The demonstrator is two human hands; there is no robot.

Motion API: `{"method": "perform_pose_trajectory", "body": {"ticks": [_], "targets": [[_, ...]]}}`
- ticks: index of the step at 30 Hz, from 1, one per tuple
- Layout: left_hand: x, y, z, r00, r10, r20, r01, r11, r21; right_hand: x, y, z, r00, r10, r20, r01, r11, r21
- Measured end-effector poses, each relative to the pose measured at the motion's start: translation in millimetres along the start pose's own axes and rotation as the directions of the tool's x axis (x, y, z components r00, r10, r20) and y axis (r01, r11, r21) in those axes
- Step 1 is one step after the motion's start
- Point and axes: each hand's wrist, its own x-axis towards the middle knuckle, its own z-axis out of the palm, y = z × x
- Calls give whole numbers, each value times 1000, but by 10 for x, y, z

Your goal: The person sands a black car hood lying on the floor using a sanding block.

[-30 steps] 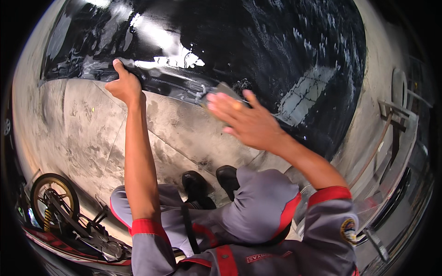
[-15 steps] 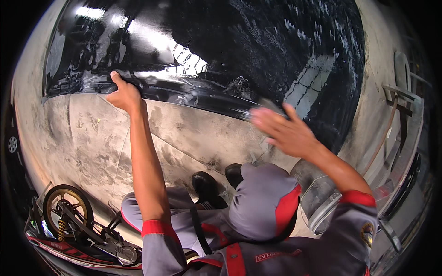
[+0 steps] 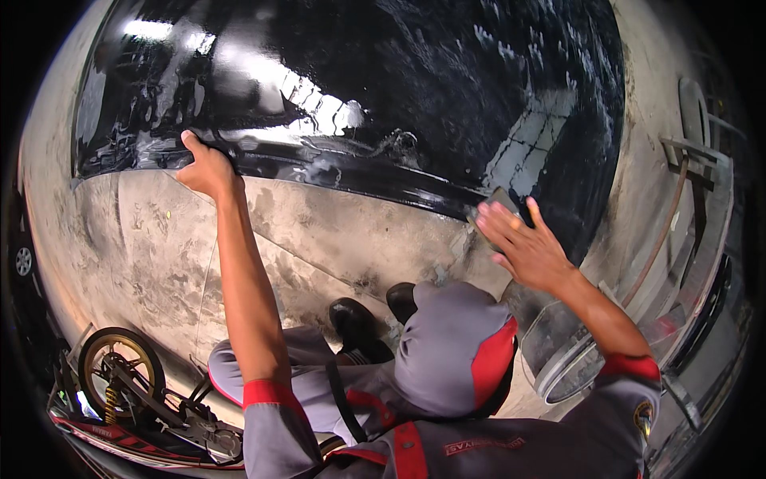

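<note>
- Black, wet car panel [image 3: 383,88] above a concrete floor [image 3: 144,239], its lower edge running across mid-view.
- Left hand [image 3: 206,169] clamped on that edge, fingers curled over it.
- Right hand [image 3: 523,249] pressing a grey pad [image 3: 496,204] flat against the panel, fingers spread.

Dim overall, with bright white glare streaking the glossy wet black car panel [image 3: 383,104] from overhead lights. Strong fisheye bending and dark vignetting toward the rim. Soft shadows on the stained grey concrete floor [image 3: 144,239]; slight blur at edges.
</note>
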Motion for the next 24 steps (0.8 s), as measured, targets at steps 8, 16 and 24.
{"method": "perform_pose_trajectory", "body": {"ticks": [8,16,24], "targets": [[7,37,-25,999,-33,26,30,995,94,1170,-406,-304,940,-146,-309,157,988,11],[-113,31,120,1000,-13,14,11,996,88,915,-331,-294,946,-76,-315,98,994,54],[78,-26,4,999,-48,0,48,994,102,-673,261,226,987,140,72,-145,988,58]]}}
